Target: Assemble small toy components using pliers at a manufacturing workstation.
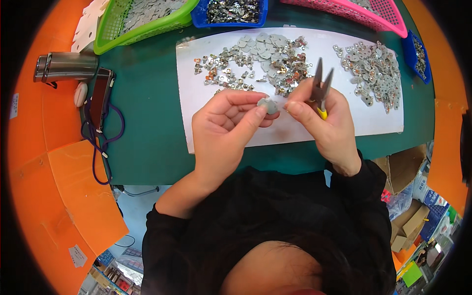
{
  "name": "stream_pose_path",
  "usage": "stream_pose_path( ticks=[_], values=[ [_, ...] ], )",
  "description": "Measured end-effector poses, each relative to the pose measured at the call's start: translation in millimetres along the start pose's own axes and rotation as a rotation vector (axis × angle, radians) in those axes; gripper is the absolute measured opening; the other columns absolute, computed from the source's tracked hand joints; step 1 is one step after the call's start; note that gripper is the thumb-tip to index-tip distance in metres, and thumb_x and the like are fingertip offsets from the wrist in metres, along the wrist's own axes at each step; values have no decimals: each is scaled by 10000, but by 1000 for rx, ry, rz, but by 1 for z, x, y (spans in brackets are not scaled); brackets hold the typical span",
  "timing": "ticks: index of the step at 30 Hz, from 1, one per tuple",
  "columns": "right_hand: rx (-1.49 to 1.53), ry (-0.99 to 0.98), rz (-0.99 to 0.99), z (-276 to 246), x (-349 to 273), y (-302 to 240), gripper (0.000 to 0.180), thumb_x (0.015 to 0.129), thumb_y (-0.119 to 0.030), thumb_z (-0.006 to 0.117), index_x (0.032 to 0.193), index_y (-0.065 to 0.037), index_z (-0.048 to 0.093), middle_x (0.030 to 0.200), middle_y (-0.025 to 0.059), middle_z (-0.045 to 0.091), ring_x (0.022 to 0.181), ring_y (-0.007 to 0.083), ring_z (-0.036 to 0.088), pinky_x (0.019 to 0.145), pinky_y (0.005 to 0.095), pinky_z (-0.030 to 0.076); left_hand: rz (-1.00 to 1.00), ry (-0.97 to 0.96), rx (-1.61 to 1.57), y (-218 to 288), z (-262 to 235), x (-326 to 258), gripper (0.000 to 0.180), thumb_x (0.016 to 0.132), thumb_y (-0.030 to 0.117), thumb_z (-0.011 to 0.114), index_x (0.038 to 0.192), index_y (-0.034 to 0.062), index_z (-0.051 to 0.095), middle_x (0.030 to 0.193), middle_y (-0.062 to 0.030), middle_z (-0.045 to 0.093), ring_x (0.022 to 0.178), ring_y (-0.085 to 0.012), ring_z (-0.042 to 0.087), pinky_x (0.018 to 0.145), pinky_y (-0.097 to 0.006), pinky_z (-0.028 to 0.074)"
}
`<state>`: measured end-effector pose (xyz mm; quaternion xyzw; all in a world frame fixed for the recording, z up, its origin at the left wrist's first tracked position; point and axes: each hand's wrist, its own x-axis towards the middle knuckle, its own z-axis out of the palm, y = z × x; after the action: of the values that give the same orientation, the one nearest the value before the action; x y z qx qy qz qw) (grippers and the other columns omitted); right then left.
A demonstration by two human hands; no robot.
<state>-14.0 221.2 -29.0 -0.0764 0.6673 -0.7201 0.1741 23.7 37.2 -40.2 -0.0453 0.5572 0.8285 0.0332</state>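
Observation:
Between its thumb and fingertips, my left hand (219, 128) pinches a small grey flat piece (269, 105). My right hand (337, 130) keeps a pair of pliers (320, 89) with a yellow grip tucked in the palm, jaws pointing away from me. Its thumb and index finger meet just right of the grey piece; whether a tiny part sits between them I cannot make out. Beyond my hands, small metal clips (228, 66) and a heap of grey flat pieces (265, 49) lie on a white sheet (364, 125).
More perforated metal pieces (376, 73) are heaped on the sheet's right. Along the far edge stand a green basket (110, 37), a blue tray (228, 24) and a pink basket (364, 20). A small blue bin (407, 51) sits at right; a steel flask (73, 66) and corded phone (102, 96) lie left.

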Motion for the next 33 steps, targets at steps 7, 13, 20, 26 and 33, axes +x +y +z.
stream_pose_path(
  ticks=[7, 13, 20, 26, 33],
  values=[
    [109, -42, 83, 7, 2, -1, 184, 951, -199, 642, 885, -38, 582, 851, 0, 576, 795, 73, 473, 732, 248, 378, 202, 33, 127, 2, 9, -7, 141, 901, -92, 638, 1036, -68, 606, 1016, -165, 702, 947, -177, 693, 850, -282, 569],
    [120, 29, -8, 8, 1, -2, 171, 946, -165, 677, 889, -15, 618, 813, 19, 657, 736, 66, 569, 684, 224, 445, 259, 3, 191, 1, 12, -9, 129, 901, -93, 636, 1023, -71, 600, 1049, -171, 699, 971, -179, 688, 867, -292, 565],
    [-135, 119, -318, 12, 7, 12, 107, 871, -90, 723, 878, 3, 669, 772, 54, 662, 721, 119, 615, 669, 253, 471, -30, -34, -41, -4, 7, -1, 105, 916, -48, 639, 1008, -54, 589, 1033, -165, 695, 946, -182, 687, 877, -306, 565],
    [-314, 82, -332, 9, 7, 10, 92, 898, -55, 688, 886, 1, 616, 803, 57, 630, 756, 126, 589, 698, 265, 471, -143, -33, -201, -6, 9, 1, 119, 918, -14, 652, 1018, -38, 592, 1016, -159, 692, 903, -192, 694, 863, -319, 573],
    [-260, 16, -319, 9, 3, 8, 78, 901, -45, 668, 945, 2, 625, 885, 65, 637, 825, 122, 584, 750, 267, 465, -22, -59, -252, -7, 4, -2, 138, 901, -49, 665, 1014, -38, 586, 999, -165, 693, 905, -195, 694, 841, -320, 581]
  ],
)
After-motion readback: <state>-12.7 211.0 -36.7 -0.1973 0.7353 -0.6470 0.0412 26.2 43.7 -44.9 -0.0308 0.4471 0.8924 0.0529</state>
